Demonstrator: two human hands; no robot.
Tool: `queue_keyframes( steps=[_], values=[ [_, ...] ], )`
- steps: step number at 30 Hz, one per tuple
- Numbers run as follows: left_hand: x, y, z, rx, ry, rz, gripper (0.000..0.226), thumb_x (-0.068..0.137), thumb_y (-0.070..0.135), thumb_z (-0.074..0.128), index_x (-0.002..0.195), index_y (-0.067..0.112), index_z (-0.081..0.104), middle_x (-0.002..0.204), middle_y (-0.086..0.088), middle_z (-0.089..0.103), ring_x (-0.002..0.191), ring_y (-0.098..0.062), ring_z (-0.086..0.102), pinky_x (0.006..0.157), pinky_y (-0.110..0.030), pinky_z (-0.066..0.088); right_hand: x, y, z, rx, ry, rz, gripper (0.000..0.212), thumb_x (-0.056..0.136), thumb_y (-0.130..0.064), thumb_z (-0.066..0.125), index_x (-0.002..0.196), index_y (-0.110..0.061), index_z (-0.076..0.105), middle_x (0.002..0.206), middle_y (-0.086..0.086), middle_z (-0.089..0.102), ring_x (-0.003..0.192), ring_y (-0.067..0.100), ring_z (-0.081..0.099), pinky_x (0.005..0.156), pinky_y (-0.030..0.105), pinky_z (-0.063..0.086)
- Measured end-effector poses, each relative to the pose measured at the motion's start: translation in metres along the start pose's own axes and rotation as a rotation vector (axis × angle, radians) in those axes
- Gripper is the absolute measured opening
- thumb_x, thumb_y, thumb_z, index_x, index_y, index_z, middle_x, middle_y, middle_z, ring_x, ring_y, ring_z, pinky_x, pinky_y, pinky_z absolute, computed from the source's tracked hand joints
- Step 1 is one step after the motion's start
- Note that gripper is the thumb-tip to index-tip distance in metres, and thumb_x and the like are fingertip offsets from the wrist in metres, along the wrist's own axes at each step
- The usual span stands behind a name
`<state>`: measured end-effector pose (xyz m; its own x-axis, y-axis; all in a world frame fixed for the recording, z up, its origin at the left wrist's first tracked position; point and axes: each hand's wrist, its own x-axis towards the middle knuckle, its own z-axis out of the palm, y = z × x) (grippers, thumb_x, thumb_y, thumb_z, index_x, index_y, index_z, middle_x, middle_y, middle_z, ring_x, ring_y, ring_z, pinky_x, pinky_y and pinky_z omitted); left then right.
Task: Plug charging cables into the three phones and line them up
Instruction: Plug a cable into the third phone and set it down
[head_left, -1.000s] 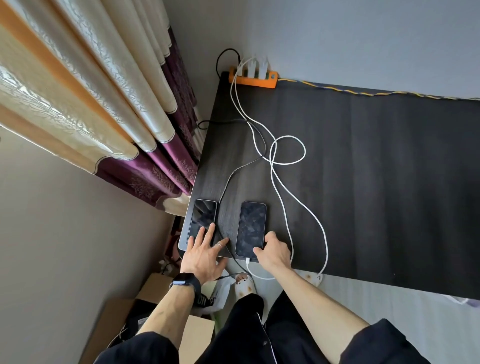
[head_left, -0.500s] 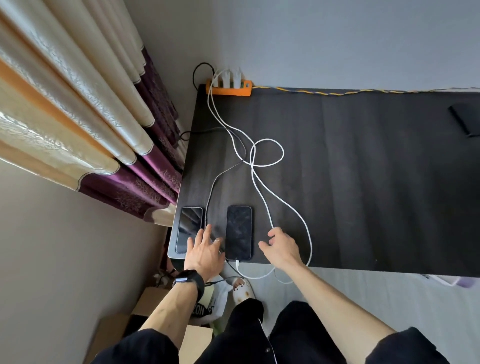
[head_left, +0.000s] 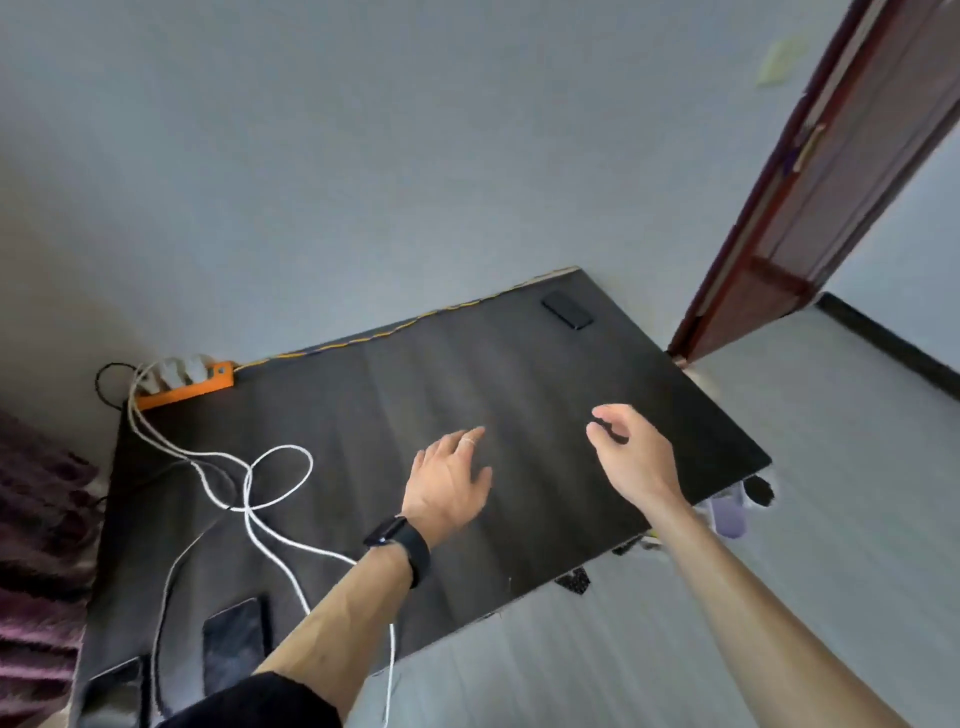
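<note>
Both grips empty: left hand (head_left: 451, 483) spread flat above mid-worktop (head_left: 545, 467), right hand (head_left: 631, 457) loosely curled, open, nearer the right edge. Third phone (head_left: 567, 310) alone at the far right corner. Two phones (head_left: 235, 647) side by side at the near left corner, white cables (head_left: 270, 540) looping back to the orange power strip (head_left: 182, 392), far left corner.
</note>
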<state>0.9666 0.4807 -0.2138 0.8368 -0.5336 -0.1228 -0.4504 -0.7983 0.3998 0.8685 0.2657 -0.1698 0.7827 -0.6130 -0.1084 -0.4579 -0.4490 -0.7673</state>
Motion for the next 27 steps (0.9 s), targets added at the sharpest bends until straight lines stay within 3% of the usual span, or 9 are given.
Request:
queue_keyframes(
  steps=[5,10,21,27],
  values=[
    [0.071,0.125,0.004,0.015,0.025,0.094,0.061,0.093,0.041,0.047,0.150,0.025,0.032,0.154,-0.002,0.037,0.141,-0.023,0.033,0.117,-0.042,0.023,0.048,0.055,-0.096,-0.032,0.141,0.013,0.033,0.098,-0.039,0.054,0.128,-0.028,0.061,0.134,-0.003,0.062,0.126,0.022,0.054,0.099,0.038,0.045],
    [0.112,0.180,0.019,0.091,-0.030,0.115,0.061,0.094,0.040,0.045,0.151,0.025,0.031,0.155,-0.004,0.033,0.144,-0.024,0.026,0.117,-0.041,0.021,0.082,0.104,-0.123,-0.142,0.097,0.034,0.040,0.098,-0.040,0.053,0.134,-0.023,0.058,0.140,-0.001,0.060,0.129,0.024,0.053,0.104,0.039,0.045],
    [0.257,0.164,0.103,0.258,-0.195,0.117,0.060,0.094,0.037,0.045,0.151,0.025,0.030,0.156,-0.003,0.029,0.145,-0.025,0.023,0.117,-0.045,0.021,0.198,0.202,-0.061,-0.279,-0.083,0.283,0.051,0.098,-0.047,0.052,0.145,-0.027,0.045,0.152,-0.001,0.047,0.139,0.025,0.044,0.108,0.039,0.043],
    [0.376,0.145,0.153,0.433,-0.252,0.215,0.063,0.095,0.036,0.046,0.153,0.026,0.022,0.162,-0.008,0.014,0.150,-0.029,0.010,0.119,-0.049,0.016,0.279,0.238,-0.008,-0.470,-0.118,0.288,0.065,0.098,-0.059,0.039,0.156,-0.035,0.020,0.168,0.003,0.016,0.154,0.028,0.014,0.120,0.047,0.028]
  ],
)
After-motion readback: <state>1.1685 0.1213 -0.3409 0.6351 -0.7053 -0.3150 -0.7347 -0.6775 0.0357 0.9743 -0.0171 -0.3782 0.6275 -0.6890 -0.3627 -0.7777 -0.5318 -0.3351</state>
